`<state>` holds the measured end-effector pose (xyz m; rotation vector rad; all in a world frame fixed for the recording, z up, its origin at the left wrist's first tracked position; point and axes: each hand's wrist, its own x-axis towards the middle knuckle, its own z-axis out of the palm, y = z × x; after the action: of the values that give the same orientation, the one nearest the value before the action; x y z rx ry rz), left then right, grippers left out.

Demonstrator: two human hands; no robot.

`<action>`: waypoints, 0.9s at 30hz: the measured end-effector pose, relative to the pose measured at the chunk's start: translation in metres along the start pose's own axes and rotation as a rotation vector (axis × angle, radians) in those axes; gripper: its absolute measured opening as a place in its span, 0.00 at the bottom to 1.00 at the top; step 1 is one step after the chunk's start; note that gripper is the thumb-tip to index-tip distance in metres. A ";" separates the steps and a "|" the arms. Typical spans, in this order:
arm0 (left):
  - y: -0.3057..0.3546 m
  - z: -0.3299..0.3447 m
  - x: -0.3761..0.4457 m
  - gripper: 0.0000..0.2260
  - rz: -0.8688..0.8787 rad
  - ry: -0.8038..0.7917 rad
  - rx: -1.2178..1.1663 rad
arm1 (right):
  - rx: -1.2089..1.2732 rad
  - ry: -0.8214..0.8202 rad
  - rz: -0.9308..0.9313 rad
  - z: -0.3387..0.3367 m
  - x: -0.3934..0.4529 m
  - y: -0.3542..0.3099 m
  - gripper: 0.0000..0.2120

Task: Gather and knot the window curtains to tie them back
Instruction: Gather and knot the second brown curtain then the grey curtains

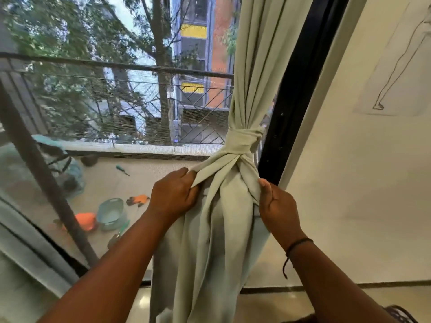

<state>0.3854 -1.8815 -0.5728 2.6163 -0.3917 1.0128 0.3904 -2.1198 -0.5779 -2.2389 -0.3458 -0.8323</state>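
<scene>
The pale green curtain (247,66) hangs just beside the black window frame (300,78), gathered into a knot (242,141) against the frame's edge, with open glass to the knot's left. Below the knot, the left hand (173,194) pinches one fabric tail, and the right hand (277,206) grips the other, thumb up, both arms reaching upward.

No readable text or labels.
</scene>
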 end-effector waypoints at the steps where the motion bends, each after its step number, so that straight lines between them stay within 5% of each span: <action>1: 0.006 0.007 0.002 0.19 -0.019 0.003 -0.015 | 0.004 0.005 0.002 0.000 0.003 0.008 0.34; 11: 0.054 0.064 0.032 0.24 -0.181 -0.105 -0.242 | 0.114 -0.075 0.085 -0.003 0.034 0.090 0.20; 18: 0.072 0.068 0.040 0.16 -0.358 -0.090 -0.341 | 0.173 -0.231 0.060 0.000 0.058 0.096 0.31; 22: 0.099 0.039 0.061 0.13 -0.381 0.146 -0.602 | 0.397 -0.016 0.071 -0.012 0.078 0.087 0.33; 27: 0.136 -0.031 0.158 0.13 -0.315 0.409 -0.851 | 0.864 0.125 -0.080 -0.082 0.165 0.014 0.15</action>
<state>0.4306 -2.0168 -0.4169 1.6089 -0.2241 0.9570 0.4838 -2.1870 -0.4327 -1.3716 -0.6012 -0.6778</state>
